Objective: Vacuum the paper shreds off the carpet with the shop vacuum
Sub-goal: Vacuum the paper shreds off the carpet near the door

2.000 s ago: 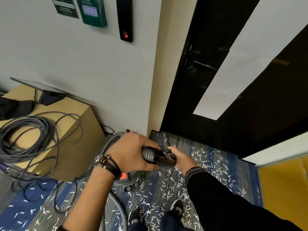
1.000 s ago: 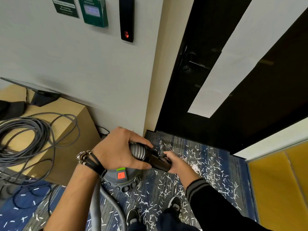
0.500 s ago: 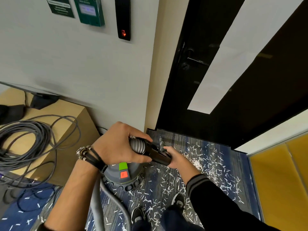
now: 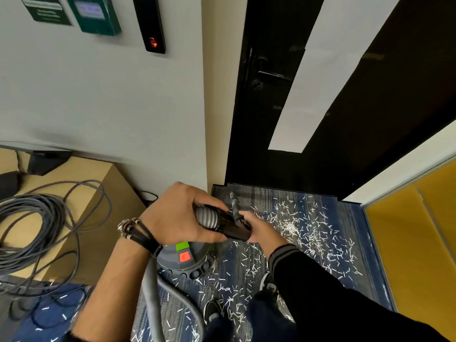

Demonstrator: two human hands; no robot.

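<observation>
Our left hand (image 4: 177,213) is curled round the ribbed grey flexible hose (image 4: 206,217) where it enters the black rigid plastic cuff (image 4: 232,230). Our right hand (image 4: 262,229) grips the front of that cuff, just behind the slim dark wand (image 4: 234,202) that points down toward the floor by the black door (image 4: 246,156). The round grey shop vacuum canister (image 4: 190,261), with green and red buttons, sits on the floor right below our hands.

The short white paper shreds (image 4: 311,233) lie scattered over the blue-and-grey striped carpet (image 4: 357,218), thickest to the right of the wand and around our shoes (image 4: 212,313). We judge nearly all of the job is ahead of us.

We expect the hose to be springy and to tug back when stretched, so the stiff cuff is the place to steer from, with the left hand taking the hose's pull. The shreds look feather-light. They should lift easily, though some may cling in the pile and want slow passes.
</observation>
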